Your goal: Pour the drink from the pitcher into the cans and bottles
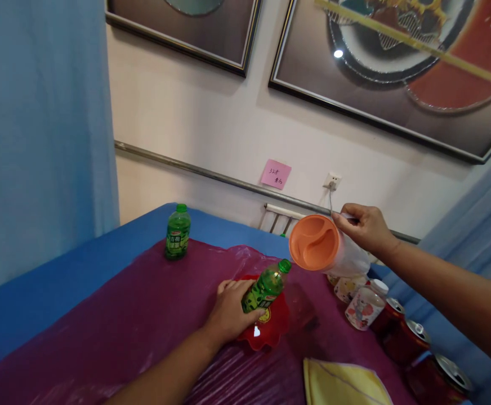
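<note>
My left hand (232,309) is wrapped round a green bottle (266,288) with its green cap on. The bottle leans to the right over a red scalloped plate (277,329). My right hand (366,225) grips the handle of a clear pitcher (349,257) with an orange lid (314,243). The pitcher is tipped on its side in the air, its lid facing left and toward me, just right of the bottle's cap. No liquid is seen coming from it.
A second green bottle (178,233) stands at the back left on the purple cover (144,304). Along the right edge are a white-capped bottle (366,306) and several dark red cans (406,340). A folded yellow cloth (342,385) lies at the front.
</note>
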The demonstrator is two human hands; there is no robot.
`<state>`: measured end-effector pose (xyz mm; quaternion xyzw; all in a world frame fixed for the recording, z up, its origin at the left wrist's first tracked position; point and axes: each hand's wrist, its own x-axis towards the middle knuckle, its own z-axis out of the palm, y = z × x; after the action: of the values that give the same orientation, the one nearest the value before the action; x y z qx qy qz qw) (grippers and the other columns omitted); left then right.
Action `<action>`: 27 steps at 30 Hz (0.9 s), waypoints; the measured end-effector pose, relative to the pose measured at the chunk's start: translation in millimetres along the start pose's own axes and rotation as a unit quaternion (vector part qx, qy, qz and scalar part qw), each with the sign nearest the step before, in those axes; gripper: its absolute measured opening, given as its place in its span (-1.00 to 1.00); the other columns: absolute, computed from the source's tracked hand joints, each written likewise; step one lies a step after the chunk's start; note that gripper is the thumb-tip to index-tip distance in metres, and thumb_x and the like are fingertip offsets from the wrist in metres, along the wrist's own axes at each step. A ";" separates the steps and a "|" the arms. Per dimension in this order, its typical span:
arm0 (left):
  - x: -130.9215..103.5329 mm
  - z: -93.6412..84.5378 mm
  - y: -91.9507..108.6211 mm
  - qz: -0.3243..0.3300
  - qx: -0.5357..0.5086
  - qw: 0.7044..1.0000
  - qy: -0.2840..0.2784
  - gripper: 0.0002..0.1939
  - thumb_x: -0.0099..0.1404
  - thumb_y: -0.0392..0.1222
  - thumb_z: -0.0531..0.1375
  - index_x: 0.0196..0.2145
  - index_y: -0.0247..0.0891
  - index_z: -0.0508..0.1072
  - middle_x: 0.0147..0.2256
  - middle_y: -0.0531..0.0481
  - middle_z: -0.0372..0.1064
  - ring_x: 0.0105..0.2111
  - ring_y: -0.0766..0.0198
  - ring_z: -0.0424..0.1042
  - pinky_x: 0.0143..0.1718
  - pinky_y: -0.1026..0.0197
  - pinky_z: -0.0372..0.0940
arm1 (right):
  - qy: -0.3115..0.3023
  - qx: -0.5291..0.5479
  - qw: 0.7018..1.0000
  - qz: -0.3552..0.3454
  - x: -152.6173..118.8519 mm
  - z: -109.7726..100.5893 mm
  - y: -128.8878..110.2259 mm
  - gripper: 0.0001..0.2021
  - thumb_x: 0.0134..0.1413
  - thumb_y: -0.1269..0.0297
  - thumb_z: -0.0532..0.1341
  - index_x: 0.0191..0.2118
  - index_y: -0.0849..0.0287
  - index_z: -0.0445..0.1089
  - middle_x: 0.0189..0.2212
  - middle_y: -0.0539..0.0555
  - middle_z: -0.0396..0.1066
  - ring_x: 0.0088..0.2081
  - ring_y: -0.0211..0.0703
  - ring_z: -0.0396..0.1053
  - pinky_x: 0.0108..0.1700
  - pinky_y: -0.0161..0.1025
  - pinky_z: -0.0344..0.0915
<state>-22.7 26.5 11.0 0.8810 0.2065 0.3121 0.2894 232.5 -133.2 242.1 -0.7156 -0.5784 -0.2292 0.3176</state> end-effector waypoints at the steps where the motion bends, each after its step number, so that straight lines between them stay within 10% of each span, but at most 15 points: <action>1: -0.1 0.1 -0.1 -0.003 0.000 1.000 -0.004 -0.41 0.03 -0.04 0.42 0.05 -0.12 0.49 0.00 -0.10 0.56 0.04 -0.08 0.47 0.22 -0.20 0.07 | -0.001 -0.005 1.000 -0.005 0.9 -0.2 -1.1 -0.55 0.09 -0.06 0.18 -0.64 0.07 0.10 -0.70 -0.09 -0.01 -0.61 -0.30 -0.02 -0.53 -0.27 -0.04; 27: -0.3 -1.3 2.2 -0.014 -0.001 1.000 -0.013 -0.43 0.03 -0.05 0.42 0.02 -0.11 0.51 -0.01 -0.08 0.56 0.04 -0.11 0.48 0.21 -0.23 0.07 | -0.013 -0.036 0.998 -0.046 7.2 -1.6 -14.0 -0.55 0.09 -0.06 0.15 -0.64 0.06 0.04 -0.71 -0.09 -0.01 -0.62 -0.31 -0.03 -0.53 -0.27 -0.04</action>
<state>-23.3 25.2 13.0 0.8818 0.2147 0.2964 0.2973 220.5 -127.7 250.8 -0.7019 -0.6062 -0.2549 0.2737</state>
